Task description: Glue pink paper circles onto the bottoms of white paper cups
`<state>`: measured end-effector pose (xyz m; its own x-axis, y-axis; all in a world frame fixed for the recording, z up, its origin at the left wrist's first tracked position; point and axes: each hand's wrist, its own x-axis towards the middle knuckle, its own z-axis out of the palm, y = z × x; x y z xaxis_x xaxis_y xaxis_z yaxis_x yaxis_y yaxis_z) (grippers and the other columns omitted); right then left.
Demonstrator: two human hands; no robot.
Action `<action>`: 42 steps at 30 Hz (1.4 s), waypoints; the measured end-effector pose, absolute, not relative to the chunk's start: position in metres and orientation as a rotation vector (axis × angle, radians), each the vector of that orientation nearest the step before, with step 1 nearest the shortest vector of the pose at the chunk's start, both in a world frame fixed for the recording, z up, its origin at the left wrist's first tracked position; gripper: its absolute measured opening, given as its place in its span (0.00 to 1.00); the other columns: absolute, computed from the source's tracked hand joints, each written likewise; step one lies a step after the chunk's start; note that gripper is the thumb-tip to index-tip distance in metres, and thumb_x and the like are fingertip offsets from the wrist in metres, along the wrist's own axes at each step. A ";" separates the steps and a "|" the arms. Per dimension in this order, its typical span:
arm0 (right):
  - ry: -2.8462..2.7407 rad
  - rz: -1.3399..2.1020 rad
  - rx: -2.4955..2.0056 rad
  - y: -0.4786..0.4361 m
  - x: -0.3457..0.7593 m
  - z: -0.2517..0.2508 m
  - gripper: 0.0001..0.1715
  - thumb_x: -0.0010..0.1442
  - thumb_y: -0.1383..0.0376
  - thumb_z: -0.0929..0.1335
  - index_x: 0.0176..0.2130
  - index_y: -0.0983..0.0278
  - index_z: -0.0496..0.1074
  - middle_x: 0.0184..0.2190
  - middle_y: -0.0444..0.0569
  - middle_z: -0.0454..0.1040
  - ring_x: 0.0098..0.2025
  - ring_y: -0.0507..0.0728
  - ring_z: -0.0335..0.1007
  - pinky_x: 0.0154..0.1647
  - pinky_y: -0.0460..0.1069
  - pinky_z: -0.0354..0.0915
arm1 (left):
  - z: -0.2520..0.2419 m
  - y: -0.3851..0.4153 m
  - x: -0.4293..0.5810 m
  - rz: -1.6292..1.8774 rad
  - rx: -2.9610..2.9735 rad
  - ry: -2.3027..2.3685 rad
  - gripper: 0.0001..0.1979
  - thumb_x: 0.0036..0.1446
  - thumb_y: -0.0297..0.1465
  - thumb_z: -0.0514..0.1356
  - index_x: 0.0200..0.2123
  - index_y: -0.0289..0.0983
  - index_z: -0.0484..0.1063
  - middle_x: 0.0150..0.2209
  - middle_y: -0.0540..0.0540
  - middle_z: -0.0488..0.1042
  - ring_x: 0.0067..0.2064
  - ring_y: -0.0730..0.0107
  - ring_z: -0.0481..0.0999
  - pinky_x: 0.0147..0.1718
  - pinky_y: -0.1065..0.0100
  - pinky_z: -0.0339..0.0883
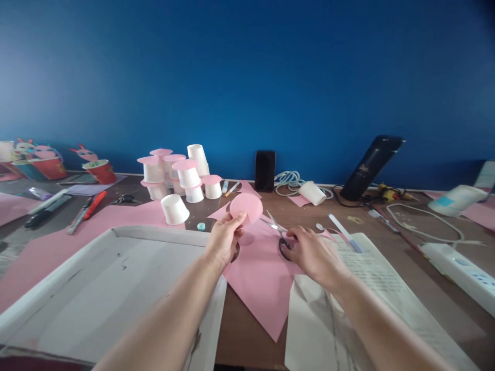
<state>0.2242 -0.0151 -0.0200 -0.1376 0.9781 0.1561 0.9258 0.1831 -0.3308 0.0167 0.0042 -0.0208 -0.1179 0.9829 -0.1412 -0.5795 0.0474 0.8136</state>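
Note:
My left hand [225,238] pinches a round pink paper disc [246,206] and holds it up above the table. My right hand [312,252] rests on the black handles of a pair of scissors [277,230] that lie on a sheet of pink paper [261,281], blades pointing away to the upper left. The fingers of the right hand curl over the handles. Both forearms reach in from the bottom edge.
Several upturned white paper cups [181,178], some capped with pink discs, stand behind. A shallow white tray [96,288] lies at the left, printed paper [371,288] at the right. Pens [87,210], a phone [265,170], cables [290,181], a power strip [460,268] and a black device [371,166] line the back.

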 end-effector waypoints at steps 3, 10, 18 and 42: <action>-2.207 0.203 -1.835 -0.018 0.224 -0.015 0.12 0.56 0.60 0.67 0.41 0.59 0.72 0.38 0.48 0.77 0.39 0.58 0.72 0.32 0.48 0.51 | -0.021 0.003 0.018 1.458 0.620 0.882 0.15 0.39 0.33 0.72 0.28 0.34 0.72 0.26 0.53 0.65 0.26 0.82 0.61 0.23 0.78 0.57; -2.342 -0.039 -1.814 -0.022 0.219 -0.008 0.08 0.58 0.67 0.64 0.32 0.59 0.74 0.32 0.45 0.78 0.36 0.57 0.72 0.36 0.51 0.50 | -0.023 0.002 0.022 1.408 0.669 0.843 0.13 0.41 0.32 0.71 0.26 0.33 0.71 0.25 0.53 0.64 0.27 0.81 0.61 0.24 0.78 0.57; -2.342 -0.169 -1.751 -0.022 0.212 -0.008 0.11 0.57 0.70 0.65 0.30 0.59 0.75 0.34 0.47 0.77 0.42 0.60 0.67 0.40 0.54 0.48 | -0.028 0.006 0.022 1.384 0.668 0.847 0.13 0.41 0.33 0.71 0.28 0.33 0.72 0.25 0.53 0.65 0.27 0.81 0.61 0.24 0.78 0.56; -1.132 1.469 -1.137 -0.017 0.195 -0.010 0.21 0.54 0.59 0.70 0.46 0.64 0.68 0.24 0.39 0.63 0.21 0.46 0.54 0.19 0.42 0.46 | -0.031 -0.001 0.030 1.143 1.094 0.984 0.12 0.50 0.38 0.65 0.34 0.36 0.75 0.31 0.48 0.72 0.30 0.74 0.65 0.32 0.70 0.56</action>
